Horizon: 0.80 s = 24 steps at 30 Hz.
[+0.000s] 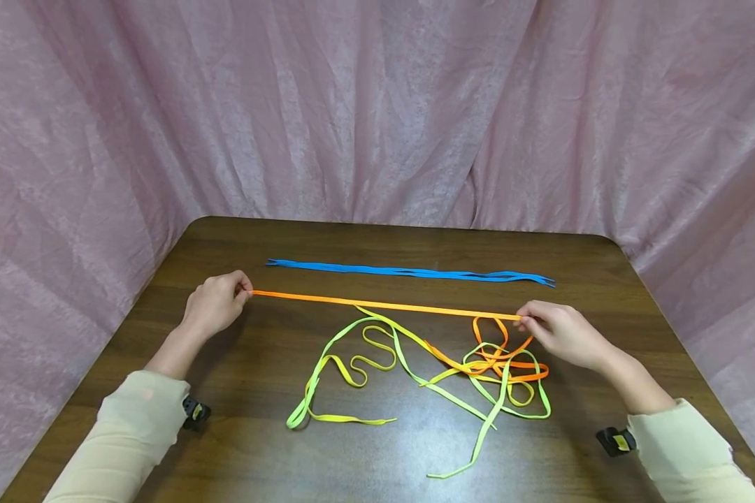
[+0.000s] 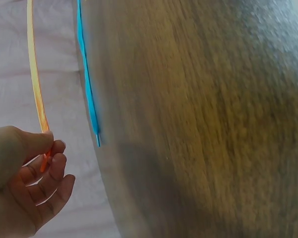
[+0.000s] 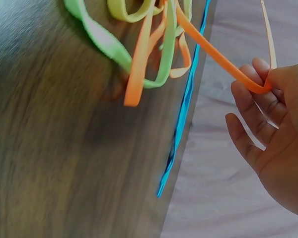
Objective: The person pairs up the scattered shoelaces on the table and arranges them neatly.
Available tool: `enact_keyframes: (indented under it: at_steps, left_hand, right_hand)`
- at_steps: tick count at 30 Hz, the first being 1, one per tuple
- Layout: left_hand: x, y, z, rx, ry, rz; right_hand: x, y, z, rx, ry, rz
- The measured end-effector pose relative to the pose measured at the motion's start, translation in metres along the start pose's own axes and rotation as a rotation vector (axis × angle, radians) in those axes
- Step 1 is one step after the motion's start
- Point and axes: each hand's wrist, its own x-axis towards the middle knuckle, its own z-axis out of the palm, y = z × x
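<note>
An orange shoelace (image 1: 377,304) is stretched taut between both hands across the middle of the table. My left hand (image 1: 217,302) pinches its left end; in the left wrist view a short orange tip (image 2: 44,162) sticks out below the thumb. At the right, my right hand (image 1: 563,332) pinches the lace between thumb and fingertips. From there the rest of the orange lace (image 3: 221,60) runs down into a loose tangle with yellow and green laces. Yellow lace (image 1: 358,374) and green lace (image 1: 453,399) spread below the taut stretch, in curves and loops.
Several blue laces (image 1: 409,271) lie side by side in a straight row behind the orange one. The brown wooden table (image 1: 258,454) ends at a pink curtain (image 1: 377,126) at the back and sides. Each wrist wears a small black camera.
</note>
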Motion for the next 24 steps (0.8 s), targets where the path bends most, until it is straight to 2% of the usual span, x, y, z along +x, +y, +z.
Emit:
enact_keyframes:
  at_steps: [11, 21, 24]
  left_hand:
    - [-0.002, -0.013, -0.003, 0.015, -0.005, -0.02]
    - [-0.003, -0.022, -0.005, 0.016, -0.031, -0.048]
    - [-0.002, -0.026, -0.005, 0.019, -0.022, -0.048]
  right_hand:
    - [-0.014, 0.02, -0.003, -0.018, 0.0, 0.079]
    - [-0.026, 0.042, -0.003, -0.11, 0.093, 0.054]
    - [-0.029, 0.048, -0.003, -0.12, 0.097, 0.075]
